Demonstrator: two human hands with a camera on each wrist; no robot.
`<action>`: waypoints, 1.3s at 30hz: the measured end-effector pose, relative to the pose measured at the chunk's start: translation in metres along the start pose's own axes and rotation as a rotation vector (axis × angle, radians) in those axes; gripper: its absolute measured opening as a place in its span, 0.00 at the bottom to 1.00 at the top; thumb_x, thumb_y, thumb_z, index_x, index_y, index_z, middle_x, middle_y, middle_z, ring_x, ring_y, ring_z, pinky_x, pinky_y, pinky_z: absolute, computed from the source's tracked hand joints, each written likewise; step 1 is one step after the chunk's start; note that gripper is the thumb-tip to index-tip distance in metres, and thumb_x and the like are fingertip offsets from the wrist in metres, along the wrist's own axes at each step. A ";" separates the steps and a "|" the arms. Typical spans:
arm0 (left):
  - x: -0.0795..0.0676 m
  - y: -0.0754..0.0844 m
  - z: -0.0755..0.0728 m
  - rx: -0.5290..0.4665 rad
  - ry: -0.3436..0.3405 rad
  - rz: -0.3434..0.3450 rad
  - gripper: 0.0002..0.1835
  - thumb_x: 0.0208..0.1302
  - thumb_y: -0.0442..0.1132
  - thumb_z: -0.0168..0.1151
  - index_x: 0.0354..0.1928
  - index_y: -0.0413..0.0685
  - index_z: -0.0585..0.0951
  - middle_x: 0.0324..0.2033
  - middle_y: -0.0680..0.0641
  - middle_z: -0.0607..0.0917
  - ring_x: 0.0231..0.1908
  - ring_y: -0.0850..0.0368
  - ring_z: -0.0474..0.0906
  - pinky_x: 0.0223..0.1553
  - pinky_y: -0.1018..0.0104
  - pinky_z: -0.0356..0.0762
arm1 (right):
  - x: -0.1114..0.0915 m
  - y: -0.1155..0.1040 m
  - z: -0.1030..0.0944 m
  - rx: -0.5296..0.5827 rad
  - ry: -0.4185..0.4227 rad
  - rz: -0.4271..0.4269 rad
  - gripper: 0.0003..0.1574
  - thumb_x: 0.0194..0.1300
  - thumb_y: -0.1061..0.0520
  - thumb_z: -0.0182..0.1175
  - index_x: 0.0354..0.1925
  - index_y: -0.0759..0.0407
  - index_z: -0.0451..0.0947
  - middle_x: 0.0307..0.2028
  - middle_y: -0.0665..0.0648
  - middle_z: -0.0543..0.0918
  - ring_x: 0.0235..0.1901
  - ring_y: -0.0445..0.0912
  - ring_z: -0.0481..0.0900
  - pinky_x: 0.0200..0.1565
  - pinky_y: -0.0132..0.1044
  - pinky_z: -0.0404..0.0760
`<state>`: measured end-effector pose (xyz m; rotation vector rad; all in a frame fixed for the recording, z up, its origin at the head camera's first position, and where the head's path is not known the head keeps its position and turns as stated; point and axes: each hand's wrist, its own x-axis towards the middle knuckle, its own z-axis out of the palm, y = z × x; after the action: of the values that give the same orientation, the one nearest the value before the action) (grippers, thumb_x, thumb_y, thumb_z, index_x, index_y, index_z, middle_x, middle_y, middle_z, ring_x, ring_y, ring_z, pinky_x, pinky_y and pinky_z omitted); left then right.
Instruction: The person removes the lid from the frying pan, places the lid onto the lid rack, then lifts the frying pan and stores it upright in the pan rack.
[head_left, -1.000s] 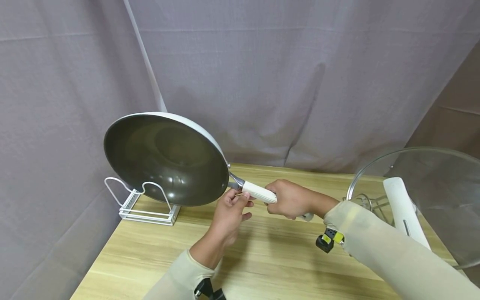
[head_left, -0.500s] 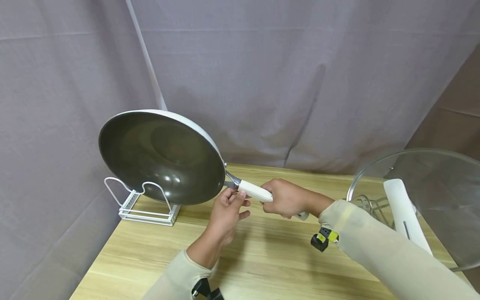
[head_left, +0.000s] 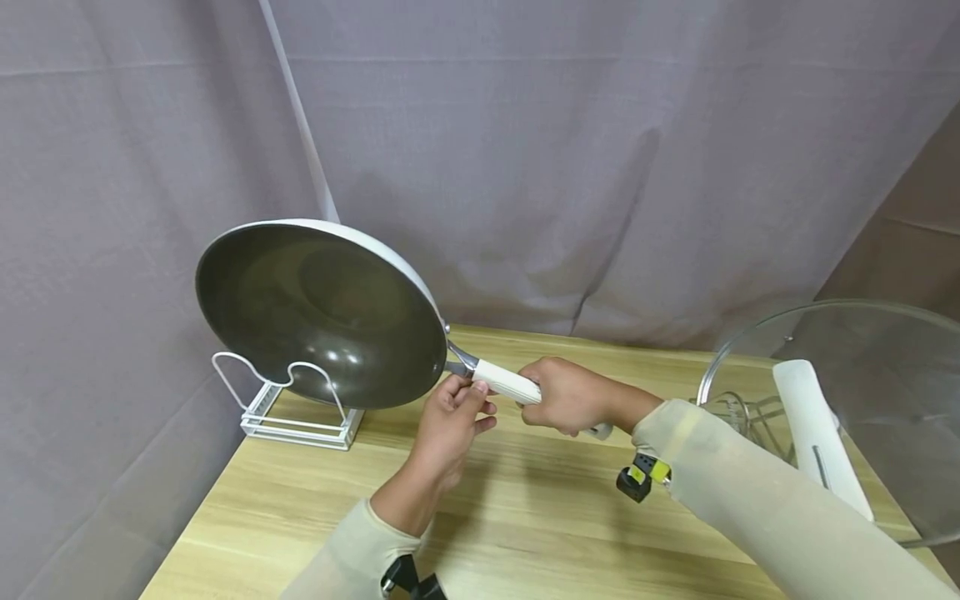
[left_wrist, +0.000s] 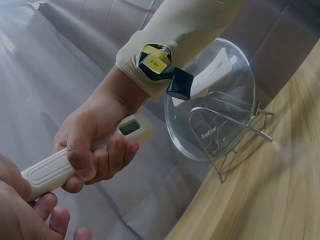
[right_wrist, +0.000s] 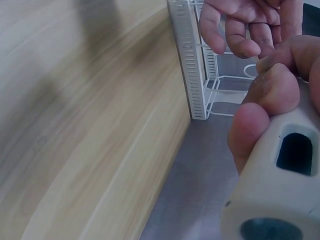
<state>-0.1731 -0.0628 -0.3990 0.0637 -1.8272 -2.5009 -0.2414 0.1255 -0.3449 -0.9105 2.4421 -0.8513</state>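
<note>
A wok (head_left: 322,317) with a dark inside and white outside is tilted up on its side, its open face toward me. My right hand (head_left: 566,395) grips its cream handle (left_wrist: 47,172), fingers wrapped round it, and the slotted handle end sticks out behind the hand. Nearer the pan, my left hand (head_left: 450,425) pinches the front of the handle between thumb and fingertips, the other fingers loosely spread below. The wok's lower left edge overlaps a white wire rack (head_left: 296,433) in the head view.
On the right, a large glass lid (head_left: 885,400) with a long white handle (head_left: 821,433) leans upright in a metal wire stand (left_wrist: 225,120). The wooden table (head_left: 540,533) reaches a grey curtain (head_left: 525,167) at the back and left.
The wok and both hands have shifted slightly to the left, toward the white rack. Both grips on the handle look the same.
</note>
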 end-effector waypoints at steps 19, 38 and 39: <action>0.001 -0.003 -0.007 0.019 0.017 0.016 0.10 0.78 0.36 0.55 0.53 0.37 0.76 0.41 0.45 0.82 0.38 0.54 0.78 0.46 0.53 0.83 | 0.005 -0.004 0.007 0.022 -0.001 0.001 0.02 0.60 0.63 0.62 0.34 0.58 0.78 0.17 0.51 0.76 0.08 0.41 0.69 0.09 0.34 0.69; 0.002 -0.001 -0.018 0.023 0.038 0.025 0.10 0.79 0.36 0.54 0.53 0.37 0.76 0.43 0.44 0.82 0.38 0.54 0.77 0.46 0.54 0.82 | 0.018 -0.009 0.011 0.018 -0.024 0.001 0.02 0.61 0.63 0.62 0.33 0.58 0.77 0.19 0.53 0.77 0.08 0.42 0.70 0.10 0.35 0.71; 0.002 -0.001 -0.018 0.021 0.040 0.024 0.10 0.78 0.36 0.54 0.53 0.37 0.76 0.43 0.44 0.82 0.38 0.54 0.77 0.46 0.54 0.83 | 0.019 -0.009 0.011 0.017 -0.022 0.000 0.02 0.61 0.63 0.62 0.33 0.58 0.77 0.18 0.53 0.77 0.08 0.41 0.70 0.10 0.35 0.71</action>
<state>-0.1740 -0.0798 -0.4054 0.0920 -1.8275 -2.4467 -0.2445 0.1027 -0.3497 -0.9094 2.4126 -0.8559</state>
